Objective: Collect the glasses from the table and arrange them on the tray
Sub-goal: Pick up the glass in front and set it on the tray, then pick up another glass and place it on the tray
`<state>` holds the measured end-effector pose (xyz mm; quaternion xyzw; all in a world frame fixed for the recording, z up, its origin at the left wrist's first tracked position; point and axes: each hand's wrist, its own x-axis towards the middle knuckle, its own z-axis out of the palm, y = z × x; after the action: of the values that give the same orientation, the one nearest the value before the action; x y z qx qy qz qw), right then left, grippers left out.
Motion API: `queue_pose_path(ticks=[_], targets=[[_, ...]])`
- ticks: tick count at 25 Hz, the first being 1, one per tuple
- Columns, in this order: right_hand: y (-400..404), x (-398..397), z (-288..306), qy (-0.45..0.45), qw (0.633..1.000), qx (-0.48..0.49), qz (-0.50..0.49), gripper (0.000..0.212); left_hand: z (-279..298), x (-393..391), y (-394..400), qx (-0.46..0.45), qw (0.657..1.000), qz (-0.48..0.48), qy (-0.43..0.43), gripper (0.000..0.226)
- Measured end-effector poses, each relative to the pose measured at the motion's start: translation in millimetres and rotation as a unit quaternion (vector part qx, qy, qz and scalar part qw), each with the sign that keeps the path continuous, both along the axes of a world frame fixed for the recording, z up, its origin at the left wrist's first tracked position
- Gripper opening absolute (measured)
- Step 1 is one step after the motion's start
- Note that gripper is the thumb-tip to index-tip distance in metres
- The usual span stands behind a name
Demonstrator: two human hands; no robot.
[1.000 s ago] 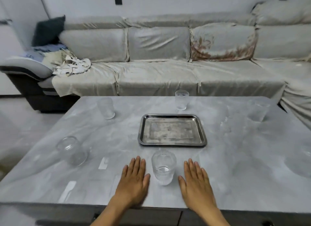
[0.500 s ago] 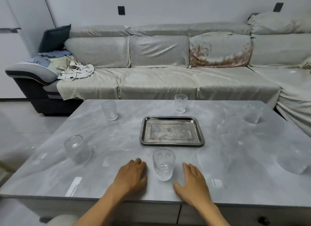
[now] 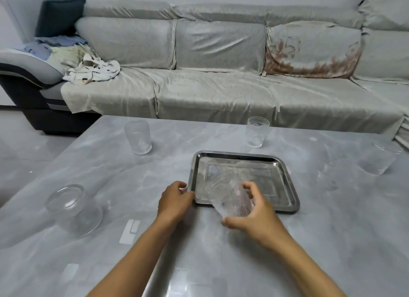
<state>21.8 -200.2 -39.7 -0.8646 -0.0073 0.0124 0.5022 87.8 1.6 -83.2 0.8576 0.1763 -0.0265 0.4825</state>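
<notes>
A ribbed glass (image 3: 230,197) is gripped in the right hand (image 3: 250,214), fingers curled around its wall and thumb beneath. The glass is tilted, mouth toward 11 o'clock, and is held over the near edge of the steel tray (image 3: 285,177); whether it touches the tray cannot be told.

The left hand (image 3: 174,200) is positioned at the tray's near left corner, at 7 o'clock from the tray centre. Its fingers are bent and its fingertips are set against the tray rim; whether the rim is actually pinched cannot be told.

The tray is located at the middle of the grey marble table (image 3: 110,186). Its floor is bare apart from the held glass above it.

Four other glasses are distributed around the tray, all well apart from it or near it:
- A tall patterned glass (image 3: 256,131) is stood upright at 12 o'clock, near the far rim.
- A smooth glass (image 3: 138,137) is stood at 10 o'clock.
- A wide glass (image 3: 74,208) is placed at 8 o'clock, near the table's left edge.
- A faint glass (image 3: 379,158) is placed at 3 o'clock.

A covered sofa (image 3: 221,86) is seen beyond the table.
</notes>
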Motion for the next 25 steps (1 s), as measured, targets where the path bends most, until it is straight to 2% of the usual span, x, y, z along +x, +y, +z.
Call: queue_pose_path(ticks=[4,6,11,17,21,23,25], targets=[[8,77,40,-0.085,0.994,0.003,-0.061,0.074,-4,9,-6,0.005,1.0,0.025,0.013,0.036],[17,111,48,-0.118,0.99,-0.034,-0.075,0.073,-3,12,-7,0.015,0.999,0.03,0.023,0.018],[38,161,23,-0.15,0.968,-0.197,-0.027,0.058,-5,13,-6,0.022,1.0,0.007,0.018,0.017],[53,181,-6,-0.157,0.959,-0.236,-0.007,0.053,-8,16,-4,0.034,0.999,0.001,0.004,0.012],[54,180,-4,-0.13,0.956,-0.262,0.012,0.055,-6,15,-3,0.009,1.0,0.002,0.026,0.015],[51,172,1,-0.103,0.961,-0.253,0.034,0.066,3,11,-2,0.007,0.999,-0.026,0.045,0.018],[50,146,-2,-0.119,0.966,-0.226,0.033,0.08,20,9,6,0.047,0.996,-0.052,0.046,0.034]])
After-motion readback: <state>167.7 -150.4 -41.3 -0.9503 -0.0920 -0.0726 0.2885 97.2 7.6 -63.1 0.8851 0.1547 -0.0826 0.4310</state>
